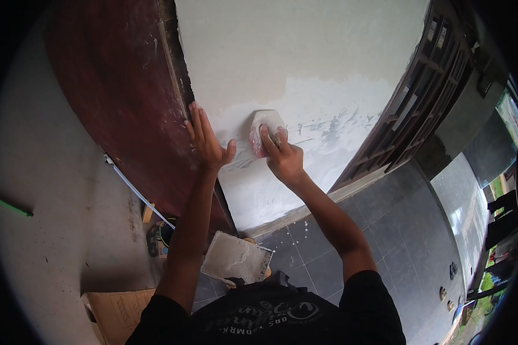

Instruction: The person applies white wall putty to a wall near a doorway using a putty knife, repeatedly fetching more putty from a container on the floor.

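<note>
A plastering float [266, 117], pale with a pointed outline and smears of white, lies against the wall [305, 172]. My right hand [285, 158] is closed on its handle, the fingers dabbed with white. Fresh white filler covers the wall's lower part, streaked with grey to the right of the float; above it the surface is duller and greyer. My left hand [207, 141] rests with fingers stretched out along the wall's left edge, beside the dark red door [115, 98], and holds nothing.
Below my arms sits a tray or board [236, 257] coated in whitish paste. A cardboard box [121, 310] stands at lower left, near a thin white pipe [138, 187]. Right of the wall is a dark slatted window [408, 103]. White drops spot the grey tiles [322, 247].
</note>
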The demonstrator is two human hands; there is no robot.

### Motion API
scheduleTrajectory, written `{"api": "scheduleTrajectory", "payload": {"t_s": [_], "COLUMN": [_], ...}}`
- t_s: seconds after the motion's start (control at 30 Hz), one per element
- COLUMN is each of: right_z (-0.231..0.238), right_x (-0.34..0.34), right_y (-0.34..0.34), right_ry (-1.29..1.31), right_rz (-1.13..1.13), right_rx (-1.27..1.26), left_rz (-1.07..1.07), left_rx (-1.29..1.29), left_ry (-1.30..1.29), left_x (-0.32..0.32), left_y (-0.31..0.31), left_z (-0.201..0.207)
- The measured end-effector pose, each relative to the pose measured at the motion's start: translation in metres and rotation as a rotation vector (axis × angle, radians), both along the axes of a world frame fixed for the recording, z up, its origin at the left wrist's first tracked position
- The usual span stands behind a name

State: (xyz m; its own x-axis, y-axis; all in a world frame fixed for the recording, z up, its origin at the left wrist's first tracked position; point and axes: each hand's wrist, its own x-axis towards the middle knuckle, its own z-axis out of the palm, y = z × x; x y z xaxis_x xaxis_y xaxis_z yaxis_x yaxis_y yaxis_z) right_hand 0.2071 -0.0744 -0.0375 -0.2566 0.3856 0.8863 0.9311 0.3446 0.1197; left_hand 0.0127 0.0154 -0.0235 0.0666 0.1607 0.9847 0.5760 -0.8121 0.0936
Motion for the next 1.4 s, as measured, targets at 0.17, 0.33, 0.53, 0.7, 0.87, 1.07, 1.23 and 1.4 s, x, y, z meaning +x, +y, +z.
{"api": "scheduleTrajectory", "payload": {"t_s": [0.17, 0.33, 0.53, 0.7, 0.87, 1.07, 1.23, 1.4], "right_z": [0.087, 0.047, 0.021, 0.08, 0.017, 0.022, 0.071, 0.002], "right_x": [-0.017, -0.019, -0.003, 0.001, 0.004, 0.015, 0.014, 0.011], "right_y": [0.014, 0.012, -0.002, 0.018, 0.013, 0.005, 0.024, 0.019], "right_ry": [0.052, -0.083, -0.009, 0.067, 0.028, 0.096, 0.122, 0.077], "right_rz": [-0.022, 0.021, 0.021, -0.006, -0.032, -0.001, -0.052, -0.052], "right_rx": [0.103, 0.022, 0.062, 0.128, -0.025, 0.108, 0.143, 0.006], "left_rz": [0.007, 0.003, -0.01, -0.011, -0.003, 0.006, 0.019, 0.028], "left_rx": [0.022, 0.01, -0.019, 0.001, -0.007, -0.027, 0.027, 0.02], "left_ry": [-0.007, -0.009, 0.01, 0.009, 0.007, 0.005, 0.0, 0.003], "left_x": [-0.004, 0.001, -0.002, -0.003, -0.004, -0.005, 0.001, -0.001], "left_y": [-0.001, 0.001, 0.002, 0.001, 0.002, 0.002, -0.001, 0.0], "left_z": [0.0, -0.002, -0.004, 0.0, -0.002, -0.002, 0.001, 0.002]}}
